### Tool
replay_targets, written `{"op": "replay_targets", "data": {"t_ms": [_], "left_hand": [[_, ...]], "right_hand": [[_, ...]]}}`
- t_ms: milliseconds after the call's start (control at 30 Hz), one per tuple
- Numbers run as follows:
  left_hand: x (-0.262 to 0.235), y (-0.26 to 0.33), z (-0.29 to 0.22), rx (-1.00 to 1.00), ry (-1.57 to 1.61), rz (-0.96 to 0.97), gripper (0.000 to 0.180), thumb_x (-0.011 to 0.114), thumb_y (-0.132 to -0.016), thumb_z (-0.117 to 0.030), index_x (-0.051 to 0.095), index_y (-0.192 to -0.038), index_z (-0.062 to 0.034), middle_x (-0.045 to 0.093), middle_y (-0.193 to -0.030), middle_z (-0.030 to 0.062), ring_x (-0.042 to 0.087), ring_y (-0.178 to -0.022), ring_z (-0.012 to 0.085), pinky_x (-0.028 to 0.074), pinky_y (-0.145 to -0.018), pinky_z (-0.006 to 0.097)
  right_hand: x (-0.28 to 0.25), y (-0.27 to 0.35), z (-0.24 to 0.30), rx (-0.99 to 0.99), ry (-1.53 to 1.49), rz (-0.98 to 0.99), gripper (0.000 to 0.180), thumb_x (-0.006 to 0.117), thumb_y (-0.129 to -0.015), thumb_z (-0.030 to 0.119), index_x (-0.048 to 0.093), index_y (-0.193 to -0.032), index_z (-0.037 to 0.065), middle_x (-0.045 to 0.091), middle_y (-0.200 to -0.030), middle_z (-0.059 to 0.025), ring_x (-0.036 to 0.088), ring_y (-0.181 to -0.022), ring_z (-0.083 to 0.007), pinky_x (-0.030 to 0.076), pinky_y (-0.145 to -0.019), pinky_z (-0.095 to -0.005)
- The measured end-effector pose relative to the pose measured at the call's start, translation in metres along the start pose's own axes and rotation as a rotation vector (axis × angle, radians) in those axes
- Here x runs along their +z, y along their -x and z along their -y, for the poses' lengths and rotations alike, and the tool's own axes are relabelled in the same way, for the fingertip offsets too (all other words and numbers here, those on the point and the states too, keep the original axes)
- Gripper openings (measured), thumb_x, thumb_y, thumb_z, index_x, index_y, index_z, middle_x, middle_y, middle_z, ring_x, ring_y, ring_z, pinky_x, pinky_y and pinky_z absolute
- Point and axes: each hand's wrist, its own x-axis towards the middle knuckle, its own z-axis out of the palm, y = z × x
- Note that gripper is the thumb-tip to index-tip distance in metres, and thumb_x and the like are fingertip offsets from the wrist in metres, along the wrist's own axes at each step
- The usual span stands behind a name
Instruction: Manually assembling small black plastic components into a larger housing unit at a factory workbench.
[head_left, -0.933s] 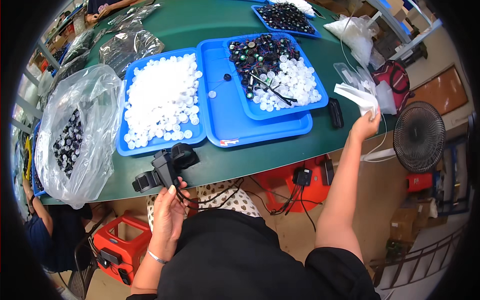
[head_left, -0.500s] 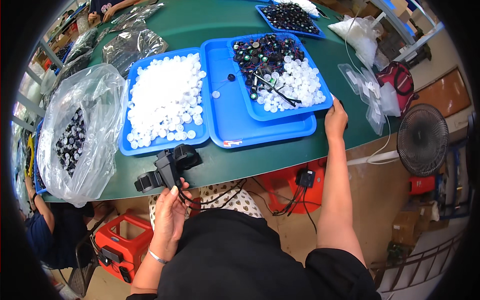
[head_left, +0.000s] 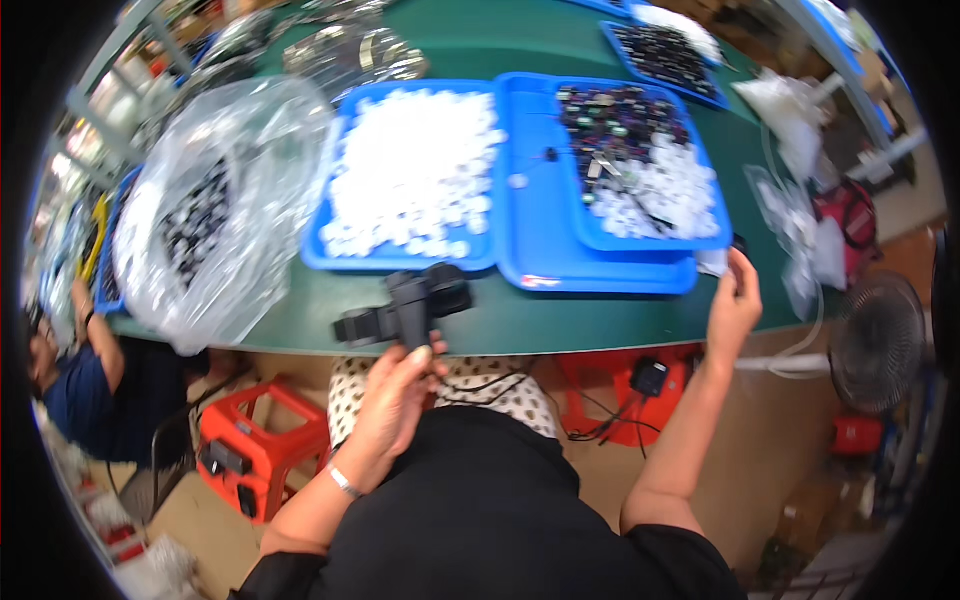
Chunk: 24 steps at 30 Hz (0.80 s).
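My left hand [head_left: 392, 395] is closed on a black device with straps [head_left: 408, 305], held over the table's near edge, with dark cables trailing toward my lap. Past the near right corner of the upper blue tray [head_left: 640, 243] is my right hand [head_left: 735, 305], raised with bent fingers. Motion blur hides whether its fingertips hold anything. A small whitish piece [head_left: 712, 262] and a dark object [head_left: 738, 243] are beside those fingertips. In the upper tray lie dark wired parts [head_left: 615, 115], white round caps [head_left: 675, 190] and a blurred tool like tweezers [head_left: 650, 213].
The upper tray rests on a larger blue tray [head_left: 590, 278]. Left of it stands a blue tray [head_left: 400, 262] heaped with white caps, then a clear bag [head_left: 265, 235] of dark parts. A fan [head_left: 880, 340] and red stools [head_left: 255, 440] stand around; another person [head_left: 95, 385] sits at left.
The view has swung, so the table's contents sit farther right in the picture. My right hand has drawn back slightly from the tray's corner. My left hand keeps the strapped device.
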Motion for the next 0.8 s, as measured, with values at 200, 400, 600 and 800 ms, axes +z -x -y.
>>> {"op": "replay_targets", "data": {"t_ms": [200,400,600,800], "left_hand": [[0.012,-0.003,0.002,-0.001,-0.089,0.081,0.037,0.062,-0.088,-0.018,0.052,-0.118,0.0000,0.059,-0.103,0.0055,0.053,-0.079,0.0093,0.043,-0.072,0.023],[0.013,0.004,0.000,0.022,-0.218,0.128,0.032,0.063,-0.089,-0.019,0.053,-0.115,-0.0029,0.058,-0.103,0.0023,0.053,-0.085,0.0058,0.045,-0.072,0.023],[0.010,0.002,0.001,0.178,-0.206,0.179,0.030,0.063,-0.088,-0.011,0.055,-0.116,-0.0033,0.057,-0.096,-0.0004,0.051,-0.082,0.0042,0.041,-0.066,0.023],[0.002,0.000,0.001,0.022,-0.209,0.116,0.039,0.067,-0.087,-0.019,0.052,-0.117,0.0028,0.053,-0.088,-0.0013,0.047,-0.075,0.0038,0.039,-0.064,0.021]], "right_hand": [[0.042,0.090,0.125,-0.096,-0.352,0.721,0.014,0.060,-0.086,0.003,0.065,-0.099,-0.001,0.067,-0.089,-0.0089,0.063,-0.084,-0.0159,0.049,-0.077,-0.0279],[0.077,0.142,0.164,0.036,-0.553,1.010,0.033,0.071,-0.080,0.010,0.060,-0.108,-0.005,0.064,-0.096,-0.0117,0.061,-0.086,-0.0171,0.049,-0.078,-0.0279],[0.087,0.158,0.168,0.262,-0.821,1.007,0.032,0.071,-0.083,0.015,0.060,-0.107,-0.003,0.062,-0.093,-0.0049,0.057,-0.082,-0.0115,0.048,-0.075,-0.0275],[0.092,0.158,0.168,0.633,-0.938,1.063,0.026,0.063,-0.091,0.019,0.059,-0.105,-0.002,0.062,-0.089,-0.0031,0.056,-0.079,-0.0069,0.046,-0.069,-0.0215]]}}
